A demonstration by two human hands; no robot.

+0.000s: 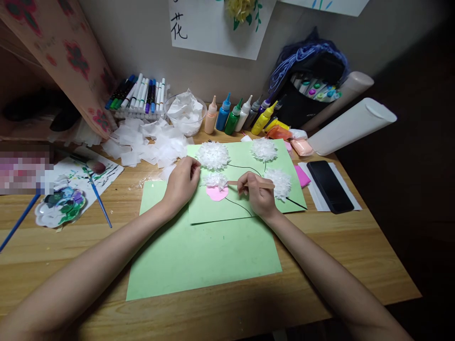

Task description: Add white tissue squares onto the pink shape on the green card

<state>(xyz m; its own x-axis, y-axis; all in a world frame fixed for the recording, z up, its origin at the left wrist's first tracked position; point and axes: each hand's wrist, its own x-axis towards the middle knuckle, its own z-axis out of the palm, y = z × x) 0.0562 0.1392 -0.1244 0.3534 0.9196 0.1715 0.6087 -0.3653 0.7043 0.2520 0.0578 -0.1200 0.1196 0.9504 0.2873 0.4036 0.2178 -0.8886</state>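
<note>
We see the right hand (259, 194) closed on a flat wooden stick (267, 185), its tip at a white tissue tuft (215, 179) on a pink paper disc (217, 194). The left hand (183, 180) rests apart, fingers curled at the sheet's left side; whether it pinches anything, we cannot tell. The disc lies on the upper green sheet (209, 214), which overlaps a lower green sheet (206, 260) on the wooden bench (337, 265).

By our reading, three flower heads look full: the upper-left pompom (213, 155), the upper-right pompom (263, 149) and the right-hand pompom (279, 183). The fourth seems unfinished, the disc's near part bare.

Farther out, we find loose tissue squares (142, 144) near a clear bowl (202, 116) of tissue, and marker pens (144, 94) behind. Squeeze bottles (232, 119) crowd the sheet's far edge; a black phone (330, 186) lies right, a palette (60, 208) and paintbrush (100, 201) left. The right hand hides part of the drawn stems (238, 205).
</note>
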